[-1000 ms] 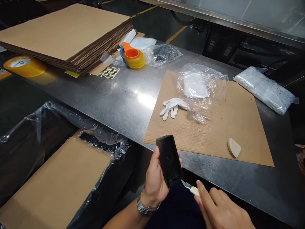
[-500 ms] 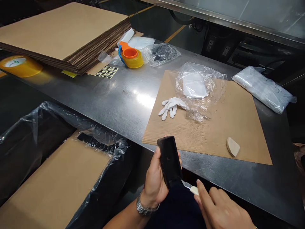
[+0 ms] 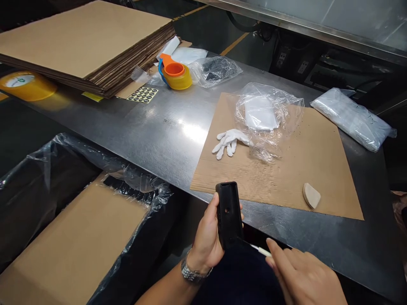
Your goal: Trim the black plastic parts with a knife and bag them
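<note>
A person works on a hollow black part (image 3: pixel 233 224) just off the near edge of a metal worktop (image 3: pixel 152 131), with the job apparently in progress: the part is in the grip and a slim, pale-handled tool (image 3: pixel 264 252) is angled toward its lower end. How much of that edge is finished, and how much remains, cannot be told, as the lower end fades into dark clothing; nor is it clear whether the tip touches. The part is tilted upright, its recessed face and small hole in view, wrapped by the left hand (image 3: pixel 206 237), thumb along one side and fingertips showing at the other. The right hand (image 3: pixel 302 271), fingers curled, pinches the tool's handle below and to the right of the part. Beyond the hands, a cardboard sheet (image 3: pixel 286 178) carries a white glove (image 3: pixel 230 142), a crumpled clear bag (image 3: pixel 270 106) and a tan block (image 3: pixel 311 195); none of these is in the person's grasp. At left, a plastic-lined container (image 3: pixel 47 169) holds brown board (image 3: pixel 79 237).
</note>
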### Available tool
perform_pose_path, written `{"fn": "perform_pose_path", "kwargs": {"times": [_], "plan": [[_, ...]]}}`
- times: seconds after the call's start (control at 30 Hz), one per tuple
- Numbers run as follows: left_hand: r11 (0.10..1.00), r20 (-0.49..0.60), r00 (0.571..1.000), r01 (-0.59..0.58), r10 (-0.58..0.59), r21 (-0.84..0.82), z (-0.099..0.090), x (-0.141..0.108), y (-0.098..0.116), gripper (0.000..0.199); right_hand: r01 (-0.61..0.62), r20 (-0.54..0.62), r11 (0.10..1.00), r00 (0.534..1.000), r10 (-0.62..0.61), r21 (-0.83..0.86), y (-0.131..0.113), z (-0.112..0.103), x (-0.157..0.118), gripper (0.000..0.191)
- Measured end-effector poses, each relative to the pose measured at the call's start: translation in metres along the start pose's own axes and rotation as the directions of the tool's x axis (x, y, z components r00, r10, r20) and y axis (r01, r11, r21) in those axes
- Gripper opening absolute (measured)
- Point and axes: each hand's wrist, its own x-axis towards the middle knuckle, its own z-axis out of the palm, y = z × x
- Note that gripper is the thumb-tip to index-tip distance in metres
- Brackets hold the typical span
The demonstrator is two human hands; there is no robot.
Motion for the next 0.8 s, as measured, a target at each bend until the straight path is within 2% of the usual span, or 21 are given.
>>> {"fn": "perform_pose_path", "kwargs": {"times": [0.1,0.27,0.57,0.8], "plan": [[1.0,-0.003,1.0,-0.019,0.019,0.004,0.001,-0.001,0.0,0.043,-0.056,0.001,0.997,0.998,0.056,0.057,0.0,-0.002,0.005,0.041],[1.0,-0.006,1.0,0.013,-0.013,0.001,0.002,-0.003,0.0,0.045,-0.076,0.07,0.995,0.995,0.071,0.072,-0.003,-0.001,0.008,0.043],[1.0,-0.015,1.0,0.023,-0.023,-0.005,0.003,-0.002,0.001,0.042,-0.051,0.108,0.998,0.993,0.047,0.042,-0.004,0.002,0.007,0.041],[0.999,-0.036,0.999,-0.008,0.009,0.035,0.004,-0.003,0.001,0.04,-0.007,0.196,0.999,0.981,0.013,-0.033,-0.004,0.007,-0.005,0.029]]}}
